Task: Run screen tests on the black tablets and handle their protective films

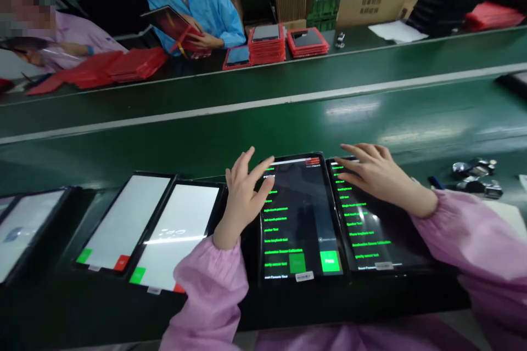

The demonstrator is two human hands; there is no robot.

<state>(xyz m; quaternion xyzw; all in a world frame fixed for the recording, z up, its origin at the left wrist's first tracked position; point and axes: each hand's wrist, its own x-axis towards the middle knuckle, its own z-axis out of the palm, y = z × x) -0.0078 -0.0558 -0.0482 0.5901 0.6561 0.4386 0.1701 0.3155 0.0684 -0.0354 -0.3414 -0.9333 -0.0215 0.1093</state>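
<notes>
Two screens, one per hand | your left hand [242,197], fingers released and spread, touches the left black flat tablet with green text [302,225] | your right hand [376,175], fingers released, lies on the right black flat tablet [370,230] | both flush on the green counter [288,120], so each hand reaches one.

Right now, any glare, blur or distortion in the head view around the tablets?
Head view: light glares off the green belt and streaks the white-screen tablet; green text on the dark tablet by the left hand is soft, mostly unreadable; wide-lens bowing bends the belt lines; right hand sharp enough.
</notes>
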